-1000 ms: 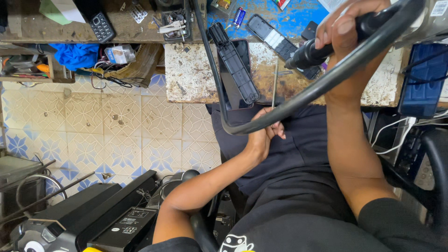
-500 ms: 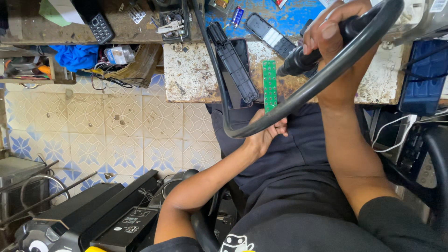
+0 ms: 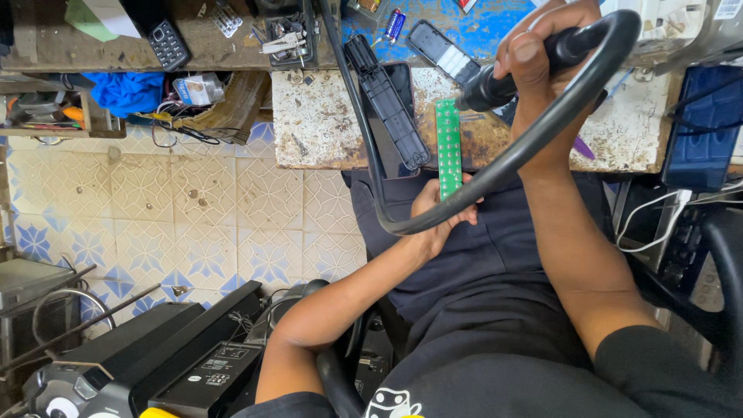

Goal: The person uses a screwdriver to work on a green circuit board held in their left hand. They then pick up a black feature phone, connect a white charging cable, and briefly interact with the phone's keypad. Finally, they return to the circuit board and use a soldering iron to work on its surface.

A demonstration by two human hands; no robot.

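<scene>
- The left hand [image 3: 439, 207] held the bottom end of a long green circuit board [image 3: 447, 147], fingers pinched tight on it
- The board stood upright in front of the worn workbench [image 3: 325, 124]
- The right hand [image 3: 542, 58] was wrapped tight around a black tool [image 3: 495, 87] with a thick black hose [image 3: 495, 174]
- The tool's tip was just beside the board's top

Both forearms bare to the elbow. Short black sleeve [image 3: 658, 364] on the right upper arm. Dark navy garment [image 3: 495, 310] covers torso and lap, creased fabric. Small white cartoon-like print [image 3: 391, 404] on the black cloth at the lower edge.
</scene>
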